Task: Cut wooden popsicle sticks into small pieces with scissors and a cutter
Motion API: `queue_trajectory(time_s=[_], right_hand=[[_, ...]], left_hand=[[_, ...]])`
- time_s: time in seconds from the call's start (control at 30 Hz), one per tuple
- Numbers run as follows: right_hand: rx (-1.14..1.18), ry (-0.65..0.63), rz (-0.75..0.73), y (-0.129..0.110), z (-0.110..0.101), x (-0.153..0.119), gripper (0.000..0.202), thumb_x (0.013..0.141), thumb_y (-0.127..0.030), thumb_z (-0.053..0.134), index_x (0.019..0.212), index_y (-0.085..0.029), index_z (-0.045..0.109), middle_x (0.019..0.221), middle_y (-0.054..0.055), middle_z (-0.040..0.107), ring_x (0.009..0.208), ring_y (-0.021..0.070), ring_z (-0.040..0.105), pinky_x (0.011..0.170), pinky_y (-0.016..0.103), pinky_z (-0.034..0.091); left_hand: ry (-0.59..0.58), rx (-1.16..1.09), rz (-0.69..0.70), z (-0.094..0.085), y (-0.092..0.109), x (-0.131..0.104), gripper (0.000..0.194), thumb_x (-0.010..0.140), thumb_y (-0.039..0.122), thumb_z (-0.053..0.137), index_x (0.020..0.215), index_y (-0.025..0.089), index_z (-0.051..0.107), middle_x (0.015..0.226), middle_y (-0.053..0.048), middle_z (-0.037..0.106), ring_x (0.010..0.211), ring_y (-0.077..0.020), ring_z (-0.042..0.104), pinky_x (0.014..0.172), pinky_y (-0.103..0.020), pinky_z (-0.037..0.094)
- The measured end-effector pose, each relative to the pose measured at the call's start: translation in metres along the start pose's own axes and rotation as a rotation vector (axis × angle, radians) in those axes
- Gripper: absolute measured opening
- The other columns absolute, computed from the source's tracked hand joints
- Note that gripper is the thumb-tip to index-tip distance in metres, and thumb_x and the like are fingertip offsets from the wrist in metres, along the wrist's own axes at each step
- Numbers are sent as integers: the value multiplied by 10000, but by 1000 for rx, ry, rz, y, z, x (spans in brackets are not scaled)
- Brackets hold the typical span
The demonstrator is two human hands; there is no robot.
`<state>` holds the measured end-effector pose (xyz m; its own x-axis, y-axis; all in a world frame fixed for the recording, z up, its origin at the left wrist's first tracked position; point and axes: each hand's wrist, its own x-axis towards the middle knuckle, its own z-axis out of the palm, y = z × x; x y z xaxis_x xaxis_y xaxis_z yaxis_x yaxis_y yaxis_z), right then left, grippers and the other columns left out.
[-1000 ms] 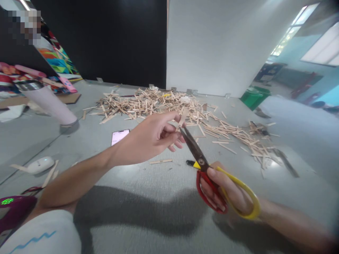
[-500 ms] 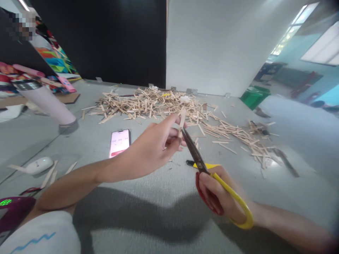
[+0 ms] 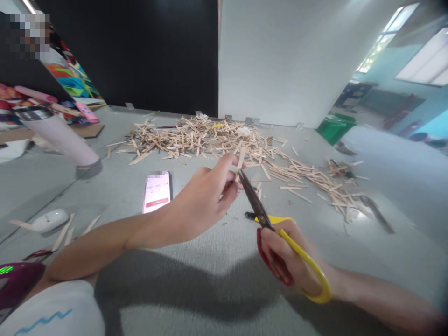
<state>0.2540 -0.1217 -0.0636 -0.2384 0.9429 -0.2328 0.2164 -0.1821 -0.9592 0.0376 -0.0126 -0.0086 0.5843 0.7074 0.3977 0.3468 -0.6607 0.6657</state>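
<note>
Pinched between the fingers of my left hand (image 3: 206, 198) is a flat, pale wooden stick (image 3: 241, 157), held tilted above the table. My right hand (image 3: 290, 249) grips a pair of scissors (image 3: 257, 200) with dark blades, one yellow handle loop and one red. The blade tips meet the lower part of the stick, close to my left fingertips; whether they touch it I cannot tell. A yellow tool with a black end (image 3: 251, 216) lies partly behind the scissors and my right hand.
Many wooden sticks (image 3: 196, 137) are heaped at the back, trailing right. A phone (image 3: 157, 191) lies left of centre. A white mouse (image 3: 51, 220), a pale tumbler (image 3: 63, 140) and a purple device (image 3: 21, 284) are at left. A green bin (image 3: 336, 128) stands far right.
Very little differs. My hands and the scissors have shifted slightly, and the whole view has drifted a little; the stick stays in my left hand by the blade tips.
</note>
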Motion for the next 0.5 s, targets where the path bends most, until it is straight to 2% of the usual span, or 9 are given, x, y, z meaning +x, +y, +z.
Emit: queue_trajectory(time_s=[0.13, 0.27, 0.5], right_hand=[[2, 26, 29, -1, 2, 0, 781, 1013, -802, 527, 479, -235, 469, 360, -28, 406, 331, 89, 378, 362, 220, 306], [-16, 37, 16, -3, 5, 1, 802, 988, -851, 534, 481, -233, 465, 368, -23, 413, 332, 87, 367, 360, 228, 268], [-93, 80, -69, 1, 8, 4, 767, 1036, -779, 535, 502, -238, 433, 413, -28, 398, 393, 87, 330, 396, 264, 205]], left_hand=[[31, 45, -12, 5, 3, -1, 201, 1057, 178, 548, 1248, 228, 509, 951, -60, 846, 782, -209, 825, 682, -280, 603], [16, -16, -47, 7, 5, -1, 182, 1063, 188, 519, 1238, 221, 482, 1043, -105, 860, 861, -229, 849, 690, -282, 632], [-77, -175, -99, -2, 10, -3, 163, 1060, 226, 597, 1191, 238, 500, 1054, -86, 867, 915, -242, 866, 728, -289, 678]])
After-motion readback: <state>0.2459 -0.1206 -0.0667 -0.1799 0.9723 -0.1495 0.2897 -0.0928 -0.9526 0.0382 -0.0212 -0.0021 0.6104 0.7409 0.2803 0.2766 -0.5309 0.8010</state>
